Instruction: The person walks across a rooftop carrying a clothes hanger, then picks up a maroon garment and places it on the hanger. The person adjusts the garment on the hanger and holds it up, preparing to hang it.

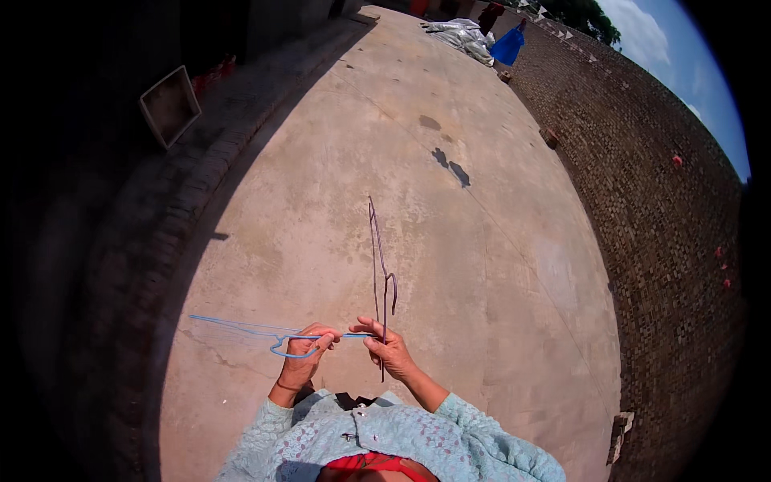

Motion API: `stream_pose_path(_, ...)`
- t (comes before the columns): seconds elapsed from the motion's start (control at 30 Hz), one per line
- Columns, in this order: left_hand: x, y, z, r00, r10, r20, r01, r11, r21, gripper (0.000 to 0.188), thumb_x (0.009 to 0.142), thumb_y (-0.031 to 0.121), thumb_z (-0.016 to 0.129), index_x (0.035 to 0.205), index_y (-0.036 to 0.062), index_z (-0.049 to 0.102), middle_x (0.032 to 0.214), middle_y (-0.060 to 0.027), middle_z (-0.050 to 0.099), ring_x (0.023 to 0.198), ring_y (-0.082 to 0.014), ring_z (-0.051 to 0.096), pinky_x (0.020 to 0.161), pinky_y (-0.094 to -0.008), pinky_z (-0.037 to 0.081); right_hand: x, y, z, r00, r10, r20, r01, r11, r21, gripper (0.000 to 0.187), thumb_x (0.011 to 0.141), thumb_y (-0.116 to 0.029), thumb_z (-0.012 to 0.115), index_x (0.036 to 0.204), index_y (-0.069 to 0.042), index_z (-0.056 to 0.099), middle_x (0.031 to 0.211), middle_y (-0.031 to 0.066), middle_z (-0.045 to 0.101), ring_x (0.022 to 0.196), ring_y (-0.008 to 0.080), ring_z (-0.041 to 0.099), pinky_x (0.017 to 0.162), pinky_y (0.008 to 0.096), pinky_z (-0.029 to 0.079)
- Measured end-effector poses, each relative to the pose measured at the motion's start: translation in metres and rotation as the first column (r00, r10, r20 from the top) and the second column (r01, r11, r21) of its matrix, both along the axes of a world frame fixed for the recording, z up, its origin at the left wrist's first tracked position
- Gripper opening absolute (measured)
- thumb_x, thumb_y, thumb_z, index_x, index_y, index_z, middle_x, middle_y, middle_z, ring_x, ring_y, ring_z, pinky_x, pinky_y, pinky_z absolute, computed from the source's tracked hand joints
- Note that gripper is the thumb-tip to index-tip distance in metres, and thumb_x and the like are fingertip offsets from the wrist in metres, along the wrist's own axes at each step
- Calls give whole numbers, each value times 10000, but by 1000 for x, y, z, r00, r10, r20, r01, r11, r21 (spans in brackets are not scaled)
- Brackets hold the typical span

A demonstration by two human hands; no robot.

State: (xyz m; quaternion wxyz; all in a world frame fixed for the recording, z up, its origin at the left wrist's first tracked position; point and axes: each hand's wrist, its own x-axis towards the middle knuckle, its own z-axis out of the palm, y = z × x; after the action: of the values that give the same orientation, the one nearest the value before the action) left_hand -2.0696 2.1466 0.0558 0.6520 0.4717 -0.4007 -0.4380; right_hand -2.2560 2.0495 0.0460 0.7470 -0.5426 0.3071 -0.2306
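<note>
My left hand (302, 358) is closed around a light blue wire clothes hanger (277, 345). The hanger lies sideways, its long end out to the left and its hook below the wire. Its other end reaches across to my right hand (390, 352). Between the thumb and fingers of that hand a dark purple wire hanger (379, 247) is held, pointing away from me with its hook on the right side. Some fingers of my right hand stretch over the blue wire, near where the two hangers cross. Whether they grip the blue one too is hidden.
A concrete floor (514, 321) with dark patches stretches ahead. On the right runs a brick wall (642, 161); on the left, a shaded raised brick edge (205, 173) with a framed panel (170, 107). Far off are silvery sheeting (462, 36) and a hanging blue cloth (507, 46).
</note>
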Motion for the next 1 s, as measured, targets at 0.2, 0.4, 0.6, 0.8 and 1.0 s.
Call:
stream_pose_path(0.2, 55, -72, 11, 995, -98, 26, 100, 992, -71, 157, 900, 95, 547, 913, -28, 644, 854, -83, 601, 733, -140, 563, 648, -255, 468, 51, -51, -4, 982, -178, -57, 169, 977, -130, 228, 890, -234, 592, 1013, -43, 608, 728, -15, 513, 503, 41, 416, 456, 185, 344)
stream_pose_path(0.4, 90, -143, 3, 954, -293, -57, 294, 956, 12, 204, 878, 69, 572, 1060, -17, 605, 872, -87, 607, 767, -141, 581, 700, -261, 491, 60, -111, -16, 968, -249, -38, 249, 968, -15, 216, 879, -227, 612, 920, -17, 594, 639, -34, 472, 469, 35, 389, 415, 198, 284)
stream_pose_path(0.6, 134, -260, 1, 896, -132, -423, 109, 991, -79, 262, 868, 94, 570, 1106, -14, 558, 906, -117, 618, 761, -171, 629, 750, -336, 538, 96, -209, -17, 994, -112, 22, 111, 901, -419, 132, 844, -133, 631, 858, -1, 641, 714, -1, 532, 651, 74, 501, 558, 234, 420)
stream_pose_path(0.8, 167, -379, 31, 924, -43, -381, 5, 995, -100, 226, 874, 115, 569, 1068, 0, 558, 907, -119, 623, 746, -174, 636, 739, -343, 545, 135, -289, 1, 977, 214, -23, -199, 855, -479, 161, 882, -160, 589, 931, -17, 643, 747, 11, 548, 645, 79, 544, 566, 238, 438)
stream_pose_path(1.0, 212, -438, 41, 956, 118, -267, -142, 987, -73, 167, 868, 157, 590, 967, 27, 554, 883, -106, 628, 730, -157, 622, 710, -318, 537, 164, -370, -4, 823, 560, 97, -563, 826, 7, 279, 949, -271, 477, 1112, -82, 602, 868, -5, 515, 521, 31, 513, 428, 180, 414)
